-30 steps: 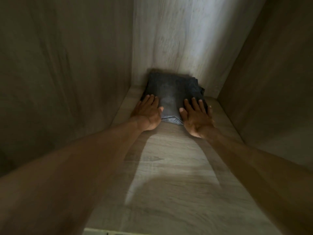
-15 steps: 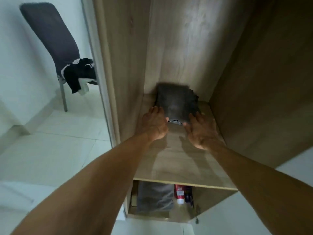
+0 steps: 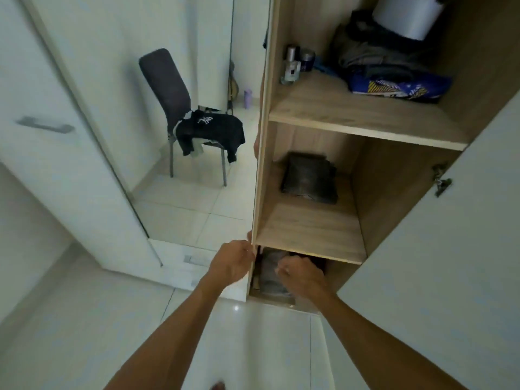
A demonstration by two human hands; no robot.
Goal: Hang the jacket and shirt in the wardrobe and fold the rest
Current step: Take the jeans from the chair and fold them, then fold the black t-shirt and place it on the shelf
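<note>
Left hand (image 3: 230, 263): fingers (image 3: 247, 250) loosely curled, nothing in them, tips right at the front edge of the wardrobe (image 3: 260, 164) left side panel; can't tell if they touch it. Right hand (image 3: 301, 277): fingers curled under in a loose fist, back of hand up, nothing visible in it, hanging in front of the bottom compartment. Both hands are well apart from the folded dark garment (image 3: 309, 178). One of those, lying flat at the far end of the middle shelf (image 3: 306, 235), nearer the left wall than the right. One black garment with white print (image 3: 211, 130) is draped over the seat of one grey chair (image 3: 166, 80), left of the wardrobe on the tiled floor (image 3: 183, 209). Three compartments are visible. Top shelf (image 3: 351, 119): one glass bottle (image 3: 291, 66) and one dark jar (image 3: 307, 60) at far left, a heap of dark clothes (image 3: 374, 54) with one blue patterned item (image 3: 399, 88) at its near edge, and one white object (image 3: 408, 15) above the heap. Bottom compartment: one grey folded item (image 3: 271, 274), partly hidden by the right hand. One open white door (image 3: 450, 263) is on the right, with one hinge (image 3: 440, 180). One small purple bottle (image 3: 247, 98) stands on the floor far behind the chair.
</note>
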